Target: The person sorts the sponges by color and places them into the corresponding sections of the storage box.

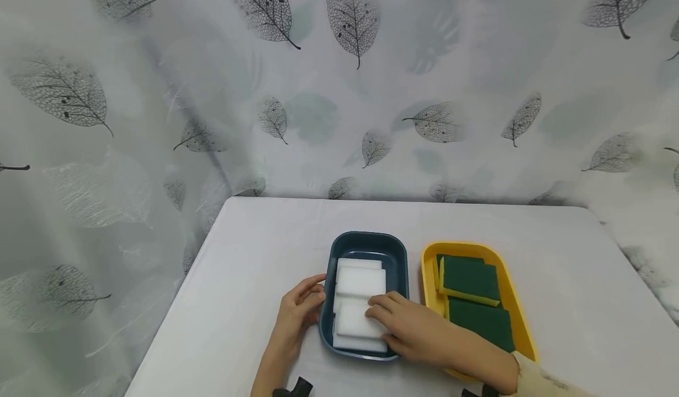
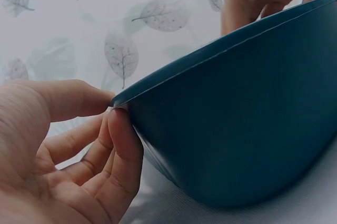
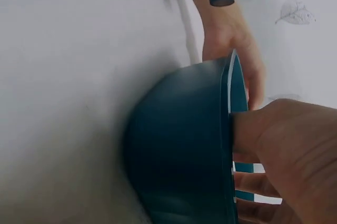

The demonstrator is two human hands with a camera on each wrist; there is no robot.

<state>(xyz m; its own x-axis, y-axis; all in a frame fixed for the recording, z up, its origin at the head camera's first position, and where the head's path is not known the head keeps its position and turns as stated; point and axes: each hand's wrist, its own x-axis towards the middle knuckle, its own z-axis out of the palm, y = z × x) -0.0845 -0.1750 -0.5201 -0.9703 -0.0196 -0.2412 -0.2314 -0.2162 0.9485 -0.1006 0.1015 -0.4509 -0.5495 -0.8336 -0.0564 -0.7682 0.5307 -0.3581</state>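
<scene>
A dark blue tray holds several white sponges, laid in an overlapping row. My left hand is at the tray's left side; in the left wrist view its thumb and a finger pinch the rim. From the right, my right hand reaches over the tray wall, its bent fingers and thumb on the nearer top white sponge. In the right wrist view this hand dips inside the tray, and the wall hides its fingertips.
Right of the blue tray stands a yellow tray with several green-and-yellow scouring sponges; my right forearm crosses its near end. Both trays rest on a white-covered table. Behind it hangs a leaf-patterned curtain.
</scene>
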